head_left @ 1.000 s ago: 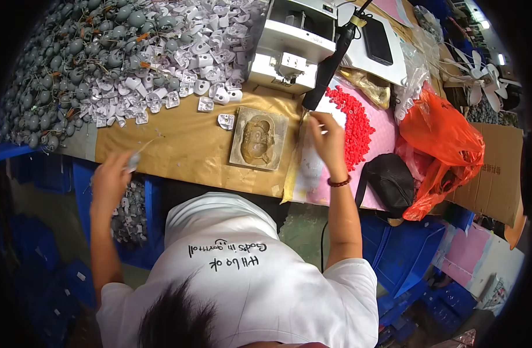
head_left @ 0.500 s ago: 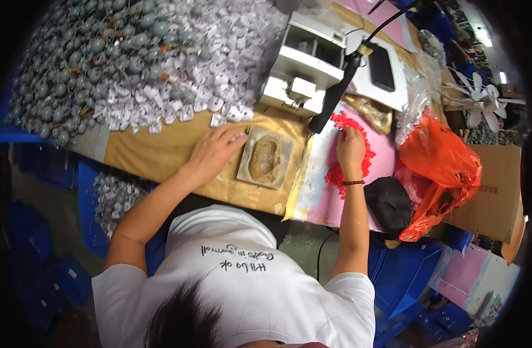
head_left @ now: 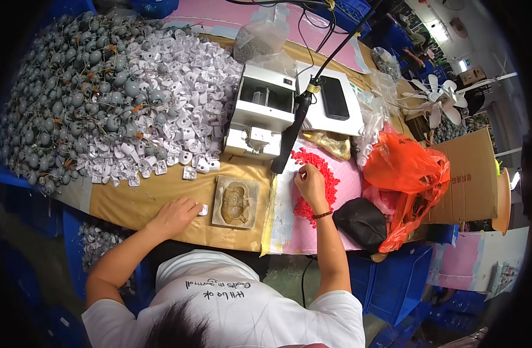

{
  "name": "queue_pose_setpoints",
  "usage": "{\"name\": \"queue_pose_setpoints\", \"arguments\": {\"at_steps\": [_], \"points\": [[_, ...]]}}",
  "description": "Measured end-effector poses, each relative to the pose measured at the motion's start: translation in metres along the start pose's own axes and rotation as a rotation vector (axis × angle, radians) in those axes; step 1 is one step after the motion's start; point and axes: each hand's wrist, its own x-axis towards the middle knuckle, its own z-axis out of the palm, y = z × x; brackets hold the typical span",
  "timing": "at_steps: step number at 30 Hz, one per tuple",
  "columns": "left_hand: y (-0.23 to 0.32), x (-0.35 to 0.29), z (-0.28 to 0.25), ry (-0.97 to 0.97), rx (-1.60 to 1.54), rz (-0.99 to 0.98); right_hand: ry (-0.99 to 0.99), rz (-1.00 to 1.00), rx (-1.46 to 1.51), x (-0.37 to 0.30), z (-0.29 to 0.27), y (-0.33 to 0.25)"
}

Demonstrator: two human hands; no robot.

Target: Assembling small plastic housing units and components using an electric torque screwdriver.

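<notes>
While your left hand (head_left: 176, 217) lies on the brown table covering (head_left: 144, 200), its fingertips meet a small, whitish plastic piece (head_left: 204, 210) just left of the square fixture block (head_left: 235, 203); you may be gripping it or only touching it, I cannot tell. That piece looks pale and smooth, its finer shape too small to read. The block is greyish-tan, with a rounded, amber-brown hollow. Your right hand (head_left: 310, 183) has its fingers bunched over the bright red, bead-sized parts (head_left: 329, 180); whether they pinch one is hidden.
</notes>
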Motion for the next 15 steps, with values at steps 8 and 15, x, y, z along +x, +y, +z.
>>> {"name": "queue_pose_setpoints", "arguments": {"at_steps": [8, 15], "points": [[-0.003, 0.021, 0.002, 0.161, -0.196, 0.051, -0.063, 0.096, 0.606, -0.031, 0.009, -0.042], [0.047, 0.063, -0.007, 0.245, -0.419, -0.037, -0.104, -0.103, 0.617, -0.051, 0.01, -0.11]]}}
